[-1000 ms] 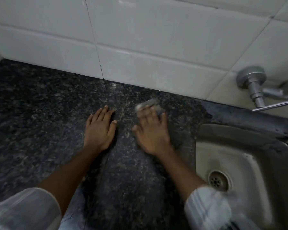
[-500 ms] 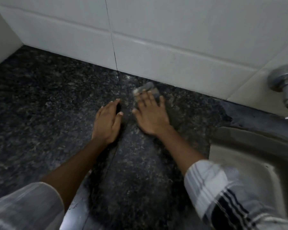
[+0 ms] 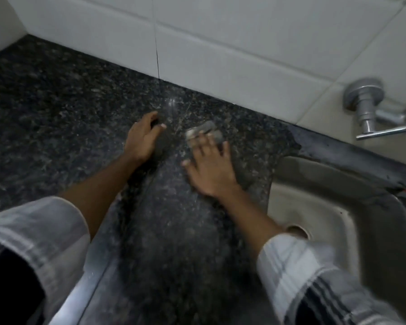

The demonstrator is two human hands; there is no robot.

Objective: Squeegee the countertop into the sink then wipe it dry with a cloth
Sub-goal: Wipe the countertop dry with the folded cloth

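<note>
Two hands lay on the dark worktop (image 3: 56, 109) in the head view: the right hand (image 3: 209, 167) spread flat, pressing a limp grey cloth (image 3: 204, 130) left of the sink (image 3: 338, 207), probably soft and best bunched, mostly hidden; the left hand (image 3: 142, 139) rested blurred, grip unreadable.
</note>
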